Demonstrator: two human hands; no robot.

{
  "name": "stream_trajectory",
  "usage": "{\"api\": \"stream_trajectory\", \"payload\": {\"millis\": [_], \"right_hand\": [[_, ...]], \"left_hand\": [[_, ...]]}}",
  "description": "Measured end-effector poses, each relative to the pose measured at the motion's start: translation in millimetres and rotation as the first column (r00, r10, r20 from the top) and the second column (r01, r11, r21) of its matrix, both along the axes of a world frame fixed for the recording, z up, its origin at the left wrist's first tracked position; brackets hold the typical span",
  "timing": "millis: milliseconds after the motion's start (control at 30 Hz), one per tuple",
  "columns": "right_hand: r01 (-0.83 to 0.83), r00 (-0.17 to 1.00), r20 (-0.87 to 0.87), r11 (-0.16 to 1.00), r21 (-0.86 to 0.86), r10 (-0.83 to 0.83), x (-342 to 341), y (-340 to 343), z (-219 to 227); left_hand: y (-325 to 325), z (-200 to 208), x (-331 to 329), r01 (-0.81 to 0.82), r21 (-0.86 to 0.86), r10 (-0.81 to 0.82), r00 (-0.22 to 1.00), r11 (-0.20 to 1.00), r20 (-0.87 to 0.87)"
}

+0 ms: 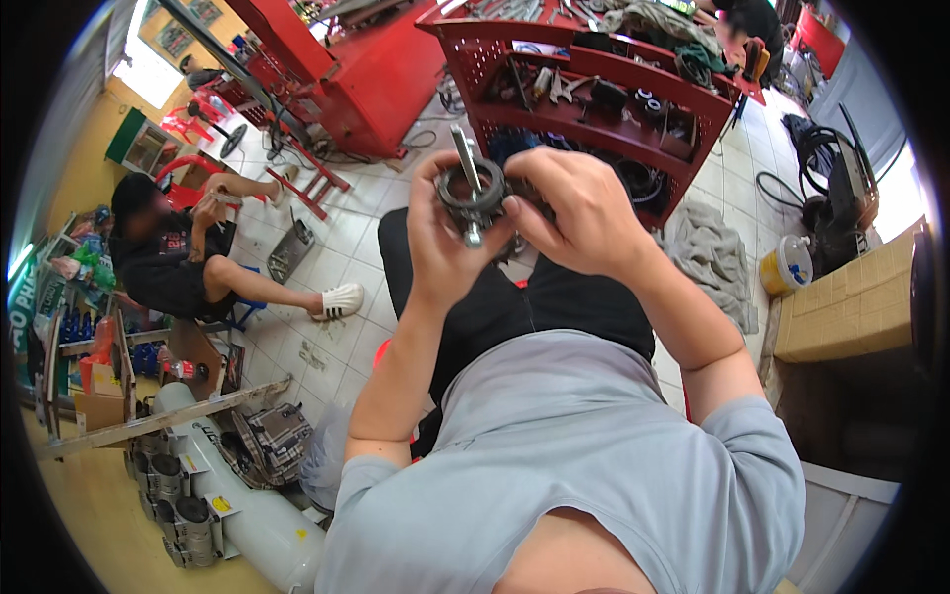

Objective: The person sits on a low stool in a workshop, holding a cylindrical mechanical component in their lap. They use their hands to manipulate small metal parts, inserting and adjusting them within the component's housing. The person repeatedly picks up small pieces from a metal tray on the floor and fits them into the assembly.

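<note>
Above my lap I hold a dark, greasy metal part with a round ring (pixel 456 185). My left hand (pixel 435 233) is closed round its left side and underside. Closed against the part's right side is my right hand (pixel 574 203), its thumb pressed near the ring; the fingers behind it are partly hidden. A shiny metal rod (pixel 463 148) stands up through or just behind the ring; I cannot tell which. Below the ring a bright rounded metal end (pixel 473 236) sticks out. Whether it belongs to the rod is unclear.
Ahead stands a red tool cart (pixel 594 134) with wrenches and rags. A seated person (pixel 163 243) is at the left, near a metal tray (pixel 291 251). Grey cloth (pixel 708 257) lies on the floor at right, beside a yellowish bucket (pixel 785 265). A white cylinder (pixel 247 505) lies lower left.
</note>
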State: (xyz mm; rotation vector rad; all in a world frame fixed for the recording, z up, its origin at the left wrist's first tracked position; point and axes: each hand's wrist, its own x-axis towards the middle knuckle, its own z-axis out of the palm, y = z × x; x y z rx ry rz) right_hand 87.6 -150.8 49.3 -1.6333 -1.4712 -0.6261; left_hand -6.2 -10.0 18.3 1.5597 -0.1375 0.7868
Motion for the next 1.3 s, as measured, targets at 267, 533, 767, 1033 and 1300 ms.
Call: {"api": "stream_trajectory", "payload": {"millis": [267, 533, 767, 1033, 1300], "right_hand": [[0.041, 0.988, 0.152, 0.996, -0.084, -0.028, 31, 12, -8], [0.008, 0.999, -0.031, 0.998, -0.069, -0.010, 31, 6, -4], [-0.008, 0.995, 0.095, 1.000, -0.020, 0.010, 20, -3, 3], [-0.126, 0.989, 0.071, 0.992, -0.026, 0.128, 13, -14, 7], [-0.276, 0.926, -0.244, 0.958, 0.080, 0.287, 40, 3, -6]], "left_hand": [[17, -12, 25, 0.051, -0.044, -0.052, 0.999, 0.998, -0.007], [16, -8, 26, 0.033, 0.008, -0.033, 0.999, 0.999, -0.014], [10, 0, 13, 0.053, 0.067, -0.054, 0.999, 0.996, 0.008], [1, 1, 1, 0.006, 0.221, -0.039, 0.989, 0.975, 0.144], [7, 7, 23, -0.056, 0.225, 0.024, 0.990, 0.973, 0.142]]}}
